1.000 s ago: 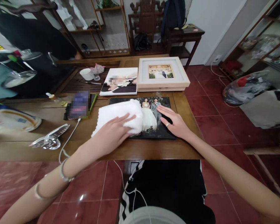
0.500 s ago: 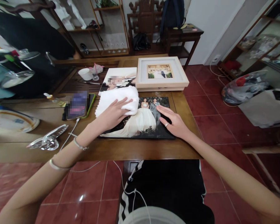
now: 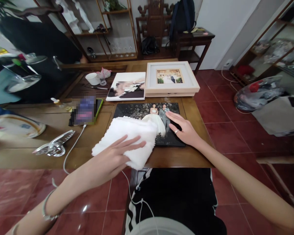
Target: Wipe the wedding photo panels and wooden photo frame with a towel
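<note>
A dark photo panel (image 3: 171, 139) showing a couple in wedding clothes lies near the table's front edge. My left hand (image 3: 117, 155) rests on a white cloth (image 3: 127, 125), fingers spread out and flat across its top. This cloth covers the panel's lower left part and reaches over the table's front edge. My right hand (image 3: 185, 130), wearing a ring, lies with outstretched fingers on the panel's right side. Behind the panel are a white-edged photo panel (image 3: 126, 86) and a pale wooden box (image 3: 171, 92) with a small framed picture in its lid.
Left on the wooden table (image 3: 100, 122) are a phone (image 3: 84, 111) on a white cable, a clear hair clip (image 3: 55, 143), a dropper bottle (image 3: 61, 104) and a white cup (image 3: 92, 78). A person in dark clothing (image 3: 39, 37) is at the far left.
My left hand has drawn the white cloth toward me, uncovering the panel's upper left and the white-edged photo. My right hand stays on the panel's right side.
</note>
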A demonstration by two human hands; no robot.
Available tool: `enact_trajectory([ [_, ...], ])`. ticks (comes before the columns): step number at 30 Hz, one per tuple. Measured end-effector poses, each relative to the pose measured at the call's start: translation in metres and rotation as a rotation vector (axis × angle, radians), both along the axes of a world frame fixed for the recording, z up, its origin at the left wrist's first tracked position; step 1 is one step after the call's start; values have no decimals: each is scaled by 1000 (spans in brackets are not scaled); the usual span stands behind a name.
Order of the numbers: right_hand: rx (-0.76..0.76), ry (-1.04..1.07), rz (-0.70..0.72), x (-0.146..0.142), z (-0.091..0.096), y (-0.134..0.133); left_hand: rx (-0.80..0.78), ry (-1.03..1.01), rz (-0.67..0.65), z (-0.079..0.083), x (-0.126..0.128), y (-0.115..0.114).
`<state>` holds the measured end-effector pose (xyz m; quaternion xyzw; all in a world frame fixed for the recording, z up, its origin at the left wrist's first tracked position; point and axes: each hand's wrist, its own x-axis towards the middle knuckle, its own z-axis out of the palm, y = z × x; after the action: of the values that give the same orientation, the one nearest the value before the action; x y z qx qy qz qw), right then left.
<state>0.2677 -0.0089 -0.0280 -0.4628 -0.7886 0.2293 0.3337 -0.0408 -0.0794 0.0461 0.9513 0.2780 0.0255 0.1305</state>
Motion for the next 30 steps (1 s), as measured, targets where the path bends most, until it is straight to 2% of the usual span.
enact_trajectory([
  [4, 11, -4, 5, 0, 0, 0, -2, 19, -6, -1, -1, 14],
  [9, 7, 2, 1, 0, 0, 0, 15, 29, -6, -6, 0, 50],
  [16, 2, 10, 9, 0, 0, 0, 75, -21, 130, -24, -5, 114],
  [19, -1, 9, 11, 0, 1, -1, 113, -28, 194, -31, -8, 131],
  [21, -1, 4, 8, 0, 1, -1, 126, -20, 210, -33, -10, 133],
  [24, -3, 1, 5, 0, 1, -1, 94, -9, 207, -31, -10, 121],
  [30, -1, 22, 9, 1, 1, 1, -107, 8, 143, -9, -12, 64],
])
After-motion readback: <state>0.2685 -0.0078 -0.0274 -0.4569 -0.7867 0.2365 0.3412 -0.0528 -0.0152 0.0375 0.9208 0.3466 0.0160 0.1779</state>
